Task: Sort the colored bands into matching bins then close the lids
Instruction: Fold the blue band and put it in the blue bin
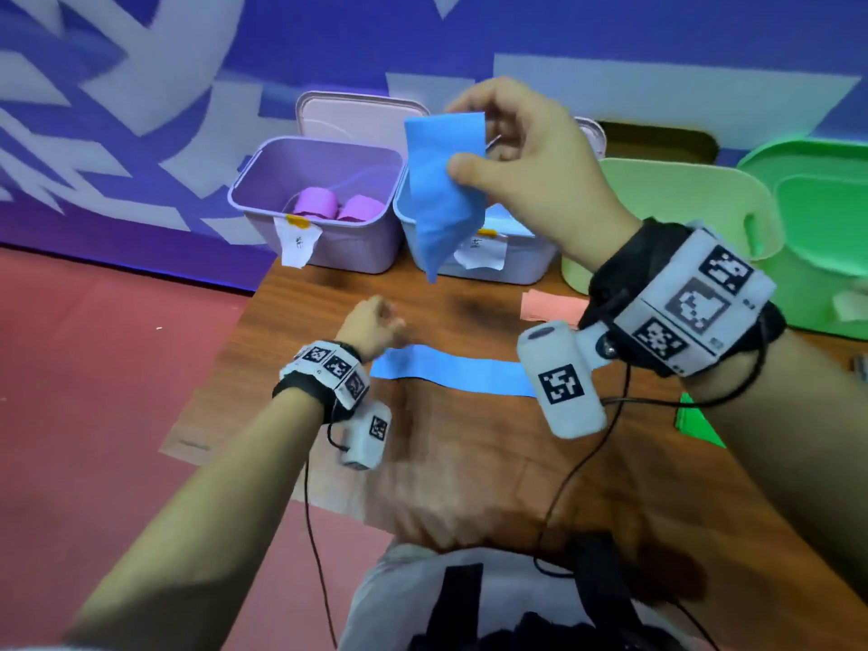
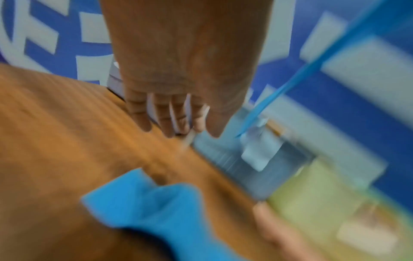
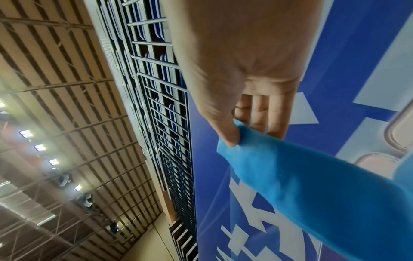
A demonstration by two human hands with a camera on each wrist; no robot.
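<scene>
Right hand [image 1: 526,166] pinches a blue band [image 1: 441,190] by its top edge, dangling it above the blue bin [image 1: 521,260] at the far side of the worktop [image 1: 469,462]. Left hand [image 1: 371,326], fingers relaxed and holding nothing, hovers beside a second blue band [image 1: 451,375] lying flat on the worktop.

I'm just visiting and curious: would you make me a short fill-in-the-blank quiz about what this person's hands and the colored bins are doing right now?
1. The right hand pinches a band whose color is ____.
2. The rolled bands already lying in the purple bin are ____ in color.
3. A second blue band lies flat on the ____.
4. The left hand holds ____.

Missing words: blue; purple; table; nothing
</scene>
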